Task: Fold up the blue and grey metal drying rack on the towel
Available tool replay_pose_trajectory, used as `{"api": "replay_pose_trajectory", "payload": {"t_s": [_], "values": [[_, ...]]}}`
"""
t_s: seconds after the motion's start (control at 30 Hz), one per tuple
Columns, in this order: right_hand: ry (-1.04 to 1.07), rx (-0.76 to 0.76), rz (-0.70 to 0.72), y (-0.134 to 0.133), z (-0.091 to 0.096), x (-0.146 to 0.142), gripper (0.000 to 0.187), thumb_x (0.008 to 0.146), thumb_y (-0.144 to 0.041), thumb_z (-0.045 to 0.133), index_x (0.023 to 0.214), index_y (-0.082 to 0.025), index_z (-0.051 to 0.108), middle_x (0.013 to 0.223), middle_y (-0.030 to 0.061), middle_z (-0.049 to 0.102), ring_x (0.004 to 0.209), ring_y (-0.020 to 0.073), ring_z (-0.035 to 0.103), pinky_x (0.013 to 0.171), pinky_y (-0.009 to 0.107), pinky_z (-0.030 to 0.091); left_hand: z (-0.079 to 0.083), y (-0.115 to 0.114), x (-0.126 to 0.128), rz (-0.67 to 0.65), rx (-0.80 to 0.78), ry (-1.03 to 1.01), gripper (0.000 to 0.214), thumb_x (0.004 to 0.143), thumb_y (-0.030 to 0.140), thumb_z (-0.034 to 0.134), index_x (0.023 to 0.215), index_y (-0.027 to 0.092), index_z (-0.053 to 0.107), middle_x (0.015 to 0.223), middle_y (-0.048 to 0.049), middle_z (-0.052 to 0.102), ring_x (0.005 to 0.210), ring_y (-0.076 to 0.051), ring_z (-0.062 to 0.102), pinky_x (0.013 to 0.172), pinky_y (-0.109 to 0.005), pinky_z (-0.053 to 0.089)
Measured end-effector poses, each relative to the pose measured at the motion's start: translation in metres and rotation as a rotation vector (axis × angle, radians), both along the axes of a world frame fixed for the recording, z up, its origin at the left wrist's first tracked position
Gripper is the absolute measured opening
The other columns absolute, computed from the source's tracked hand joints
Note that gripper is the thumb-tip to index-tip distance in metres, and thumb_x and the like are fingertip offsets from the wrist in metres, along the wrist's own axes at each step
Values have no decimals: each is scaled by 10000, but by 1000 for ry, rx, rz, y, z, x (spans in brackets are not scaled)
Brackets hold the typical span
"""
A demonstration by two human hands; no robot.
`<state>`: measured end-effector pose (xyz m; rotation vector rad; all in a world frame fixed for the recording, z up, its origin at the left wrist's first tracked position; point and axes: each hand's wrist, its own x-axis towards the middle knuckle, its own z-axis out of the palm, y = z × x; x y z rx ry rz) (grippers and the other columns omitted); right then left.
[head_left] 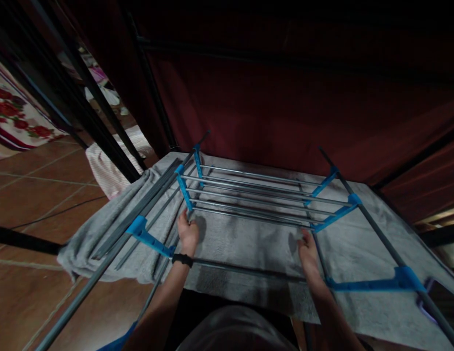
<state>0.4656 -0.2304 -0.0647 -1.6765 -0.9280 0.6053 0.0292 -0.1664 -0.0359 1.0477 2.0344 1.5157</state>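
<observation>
A metal rack [256, 195] with thin grey rods and blue plastic connectors lies flat on a grey towel [248, 243]. My left hand [187, 233], with a black band on the wrist, is closed around the near end of a blue connector [183, 190] on the rack's left side. My right hand [307, 251] grips the nearest rod close to the blue connector [334, 213] on the right. Long grey poles [380, 234] run from the rack towards me on both sides.
A dark red curtain [285, 97] hangs right behind the towel. Black frame bars [84, 107] slant at the left over a tiled floor [36, 185]. A pink-striped cloth [106, 170] and a floral rug [18, 117] lie farther left.
</observation>
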Motion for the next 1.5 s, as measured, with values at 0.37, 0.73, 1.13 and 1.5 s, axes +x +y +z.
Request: {"api": "replay_pose_trajectory", "payload": {"t_s": [0.37,0.73,1.13,1.5], "values": [[-317,-66,907,-39,33,-135,313,980,-315,449,1075,-247,739,1079,81,742,1036,237,698,963,409,550,2,-106,51,-817,-48,454,382,976,157,416,1208,215,714,1268,-96,709,1210,-231,645,1085,-426,516],[-734,-190,1121,-72,25,-134,265,1036,-324,443,1155,-257,671,1179,91,677,1025,267,691,899,420,552,12,-124,54,-1121,-106,720,213,976,354,625,1125,236,721,1087,-53,688,1055,-222,624,962,-371,477],[-741,-217,1053,-73,42,-142,230,1020,-288,507,1145,-260,697,1169,75,689,1024,238,683,887,354,542,9,-118,62,-1184,-168,709,227,1018,243,481,1033,200,703,1033,-66,713,972,-228,654,926,-380,478],[-326,412,546,31,201,-105,254,998,-377,546,1084,-245,746,1071,30,739,982,171,684,896,309,539,29,-91,57,-1053,-179,539,301,1033,342,460,1133,226,719,1118,-73,732,1023,-215,699,916,-338,546]]}}
